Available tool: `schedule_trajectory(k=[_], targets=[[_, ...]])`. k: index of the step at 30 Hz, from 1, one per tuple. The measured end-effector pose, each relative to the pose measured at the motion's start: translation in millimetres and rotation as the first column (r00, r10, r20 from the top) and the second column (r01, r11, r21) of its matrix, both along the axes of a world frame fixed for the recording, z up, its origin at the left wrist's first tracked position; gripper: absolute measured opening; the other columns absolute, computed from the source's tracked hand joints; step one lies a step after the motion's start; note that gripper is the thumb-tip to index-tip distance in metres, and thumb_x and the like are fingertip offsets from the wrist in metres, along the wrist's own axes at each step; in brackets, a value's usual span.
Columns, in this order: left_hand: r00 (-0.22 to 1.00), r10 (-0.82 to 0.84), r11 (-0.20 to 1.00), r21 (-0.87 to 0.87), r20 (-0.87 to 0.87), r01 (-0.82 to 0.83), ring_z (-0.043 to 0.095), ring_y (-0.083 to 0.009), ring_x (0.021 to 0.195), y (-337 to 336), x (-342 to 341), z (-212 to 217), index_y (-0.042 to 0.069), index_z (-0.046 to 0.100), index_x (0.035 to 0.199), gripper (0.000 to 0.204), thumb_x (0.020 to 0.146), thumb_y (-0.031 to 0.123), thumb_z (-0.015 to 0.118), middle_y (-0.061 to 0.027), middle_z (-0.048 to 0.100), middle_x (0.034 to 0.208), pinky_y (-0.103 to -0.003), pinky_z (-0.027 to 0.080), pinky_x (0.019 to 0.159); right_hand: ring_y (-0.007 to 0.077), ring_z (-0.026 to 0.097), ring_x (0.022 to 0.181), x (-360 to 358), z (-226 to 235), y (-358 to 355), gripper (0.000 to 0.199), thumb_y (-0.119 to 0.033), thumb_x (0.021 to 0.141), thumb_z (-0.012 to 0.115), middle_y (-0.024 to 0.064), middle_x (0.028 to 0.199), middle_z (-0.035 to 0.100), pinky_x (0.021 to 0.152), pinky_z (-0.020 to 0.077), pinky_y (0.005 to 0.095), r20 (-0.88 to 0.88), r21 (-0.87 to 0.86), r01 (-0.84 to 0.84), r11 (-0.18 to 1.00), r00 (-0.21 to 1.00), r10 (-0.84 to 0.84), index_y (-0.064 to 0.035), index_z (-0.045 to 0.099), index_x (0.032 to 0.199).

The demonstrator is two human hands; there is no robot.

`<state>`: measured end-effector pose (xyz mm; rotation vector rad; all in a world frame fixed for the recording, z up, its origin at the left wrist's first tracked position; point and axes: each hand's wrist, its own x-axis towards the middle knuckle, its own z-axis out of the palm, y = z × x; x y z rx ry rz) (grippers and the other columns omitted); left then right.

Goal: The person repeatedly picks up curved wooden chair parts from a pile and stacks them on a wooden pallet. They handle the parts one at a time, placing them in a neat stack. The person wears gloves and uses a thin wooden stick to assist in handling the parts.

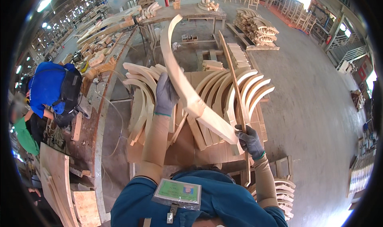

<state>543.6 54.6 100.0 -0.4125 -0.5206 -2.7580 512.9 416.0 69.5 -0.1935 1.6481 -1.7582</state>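
Note:
My left hand (pixel 165 94), in a grey glove, is closed around the edge of a long curved wooden leg (pixel 181 85), with some fingers hidden behind it. The leg is raised over the stack, its narrow curved end pointing away and its broad end slanting toward my right. My right hand (pixel 250 142), also gloved, grips a long thin wooden strip (pixel 234 81) that runs from far to near. Its fingers are beside the leg's broad end; whether they touch it I cannot tell. Below lie several similar curved wooden pieces (pixel 259 92), in rows on brown cardboard (pixel 179 149).
At left, a long workbench (pixel 104 119) carries wood offcuts, and a person in blue (pixel 48 87) bends over it. Another table (pixel 159 14) stands beyond the stack. A pallet of curved parts (pixel 257 29) sits far right. More curved pieces (pixel 284 195) lie near my right elbow.

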Motion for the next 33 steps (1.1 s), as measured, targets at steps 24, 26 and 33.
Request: schedule_trajectory(k=[24, 26, 33], targets=[[0.687, 0.683, 0.558, -0.784, 0.247, -0.272, 0.065, -0.0202, 0.083, 2, -69, -12, 0.012, 0.037, 0.123, 0.057, 0.079, 0.010, 0.072, -0.0077, 0.060, 0.094, -0.033, 0.058, 0.069, 0.0039, 0.039, 0.036, -30, 5, 35, 0.032, -0.011, 0.086, 0.059, 0.0079, 0.076, 0.065, 0.031, 0.0302, 0.0201, -0.317, 0.016, 0.242, 0.970, 0.921, -0.225, 0.0048, 0.053, 0.113], [0.687, 0.702, 0.514, -0.802, 0.189, -0.304, 0.063, -0.0179, 0.079, -5, -65, -18, 0.011, 0.042, 0.115, 0.047, 0.079, 0.016, 0.072, -0.0067, 0.060, 0.093, -0.033, 0.058, 0.064, 0.0039, 0.039, 0.036, -28, 10, 30, 0.032, -0.012, 0.086, 0.058, 0.0074, 0.076, 0.065, 0.031, 0.0297, 0.0201, -0.328, 0.037, 0.247, 0.968, 0.918, -0.221, 0.0053, 0.053, 0.113], [0.653, 0.649, 0.655, -0.722, 0.389, -0.221, 0.066, -0.0208, 0.079, -32, -57, -13, 0.011, 0.045, 0.116, 0.045, 0.080, 0.013, 0.072, -0.0070, 0.063, 0.091, -0.038, 0.058, 0.065, 0.0027, 0.038, 0.037, -32, 15, 15, 0.034, -0.013, 0.087, 0.057, 0.0041, 0.071, 0.062, 0.031, 0.0287, 0.0196, -0.335, 0.061, 0.250, 0.966, 0.917, -0.216, 0.0065, 0.054, 0.115]])
